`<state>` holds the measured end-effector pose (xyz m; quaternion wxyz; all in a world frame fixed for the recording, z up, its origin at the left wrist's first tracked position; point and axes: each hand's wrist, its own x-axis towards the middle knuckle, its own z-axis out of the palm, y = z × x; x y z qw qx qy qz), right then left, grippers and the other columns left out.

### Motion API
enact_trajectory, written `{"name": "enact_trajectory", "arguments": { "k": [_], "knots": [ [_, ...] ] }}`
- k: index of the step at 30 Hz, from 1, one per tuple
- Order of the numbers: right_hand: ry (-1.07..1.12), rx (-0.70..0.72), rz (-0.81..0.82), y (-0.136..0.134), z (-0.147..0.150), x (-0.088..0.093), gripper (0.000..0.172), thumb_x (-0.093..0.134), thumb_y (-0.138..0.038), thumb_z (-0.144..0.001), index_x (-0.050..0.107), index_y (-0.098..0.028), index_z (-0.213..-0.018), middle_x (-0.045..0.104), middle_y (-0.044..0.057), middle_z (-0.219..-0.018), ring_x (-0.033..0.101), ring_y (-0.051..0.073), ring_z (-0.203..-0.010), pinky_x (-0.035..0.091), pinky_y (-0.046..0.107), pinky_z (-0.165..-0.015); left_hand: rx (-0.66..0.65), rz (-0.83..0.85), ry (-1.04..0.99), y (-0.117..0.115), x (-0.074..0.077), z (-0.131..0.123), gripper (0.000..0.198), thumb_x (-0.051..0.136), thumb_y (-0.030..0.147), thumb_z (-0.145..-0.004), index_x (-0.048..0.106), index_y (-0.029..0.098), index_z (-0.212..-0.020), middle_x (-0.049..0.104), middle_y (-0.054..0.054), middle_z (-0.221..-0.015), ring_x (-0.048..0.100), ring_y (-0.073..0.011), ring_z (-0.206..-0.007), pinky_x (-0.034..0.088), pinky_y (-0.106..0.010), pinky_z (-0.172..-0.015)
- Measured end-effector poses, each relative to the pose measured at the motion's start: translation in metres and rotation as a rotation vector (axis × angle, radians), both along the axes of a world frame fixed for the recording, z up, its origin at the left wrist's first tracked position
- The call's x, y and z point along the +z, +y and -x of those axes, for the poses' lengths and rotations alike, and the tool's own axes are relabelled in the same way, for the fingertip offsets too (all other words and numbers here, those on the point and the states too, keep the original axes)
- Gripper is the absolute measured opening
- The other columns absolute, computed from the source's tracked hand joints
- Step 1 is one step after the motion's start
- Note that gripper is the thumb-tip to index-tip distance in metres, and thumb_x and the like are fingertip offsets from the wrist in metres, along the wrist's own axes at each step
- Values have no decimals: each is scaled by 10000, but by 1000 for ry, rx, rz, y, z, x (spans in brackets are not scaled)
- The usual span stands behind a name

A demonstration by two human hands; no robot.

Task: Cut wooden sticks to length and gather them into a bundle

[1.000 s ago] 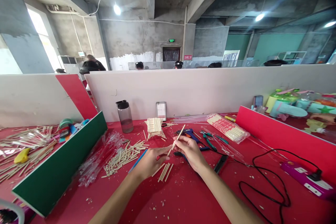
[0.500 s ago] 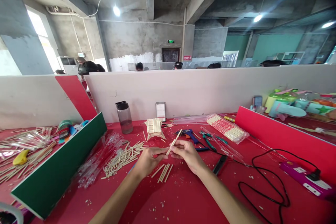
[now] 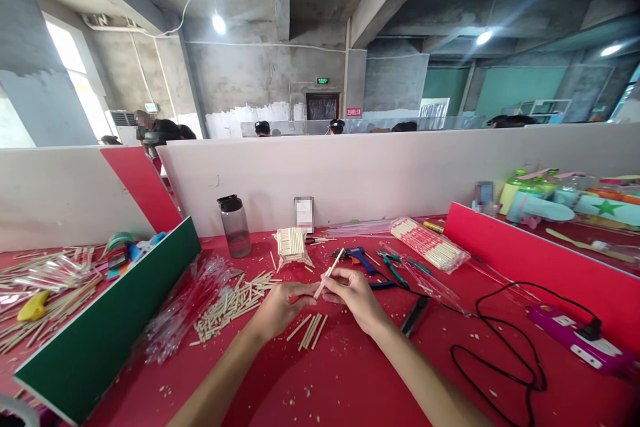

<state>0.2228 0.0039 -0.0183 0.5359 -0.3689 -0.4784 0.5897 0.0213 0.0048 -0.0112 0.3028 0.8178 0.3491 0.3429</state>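
Short wooden sticks (image 3: pixel 331 268), at least one and perhaps two side by side, slant upward between my hands. My right hand (image 3: pixel 350 293) pinches them between thumb and fingers. At the lower end, my left hand (image 3: pixel 281 307) closes its thumb and fingertips, which partly hide that end. Just below my hands lie several cut sticks (image 3: pixel 312 332) on the red table. Left of my left hand spreads a pile of short sticks (image 3: pixel 231 305). Beyond my hands stands a small structure (image 3: pixel 292 245) built of sticks.
A water bottle (image 3: pixel 234 227) stands by the partition. A glue gun (image 3: pixel 360 259), pliers (image 3: pixel 395 269) and packaged sticks (image 3: pixel 430 243) lie to the right. A black cable (image 3: pixel 515 340) loops from a purple power strip (image 3: pixel 575 339). Clear plastic wrapping (image 3: pixel 185 307) lies beside the green divider (image 3: pixel 115 320).
The camera view has shifted slightly. Both hands keep almost the same pose around the sticks, with only a slight movement of the fingers.
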Motion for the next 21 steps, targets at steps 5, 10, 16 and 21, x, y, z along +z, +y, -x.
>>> {"name": "enact_trajectory", "arguments": {
  "k": [5,10,16,21],
  "knots": [
    [-12,-11,26,6,-4,-3,457,873,-513,-575,742,-140,-805,726,44,-740,682,171,-676,593,327,-724,-24,276,-138,0,6,-1,479,632,537,-869,712,176,-1174,753,-99,-968,708,-237,-890,533,-407,-917],
    [-65,10,-29,9,-2,-8,435,855,-532,-596,749,-159,-793,730,36,-716,661,163,-641,555,300,-681,22,521,-304,-4,8,-11,579,762,539,-745,675,142,-1157,740,-82,-901,710,-188,-749,568,-324,-755],
    [-137,47,-100,7,3,-8,392,829,-533,-632,742,-173,-757,725,29,-692,650,171,-628,524,298,-664,134,564,-240,-6,4,-18,427,825,488,-662,730,133,-879,723,-49,-752,683,-163,-678,536,-257,-646],
    [-173,61,-144,8,4,-10,354,810,-514,-665,730,-177,-736,716,24,-687,646,172,-629,512,289,-650,127,599,-230,-3,-2,-17,381,831,485,-636,749,149,-797,696,-30,-707,654,-147,-663,528,-260,-659]
  ]
}}
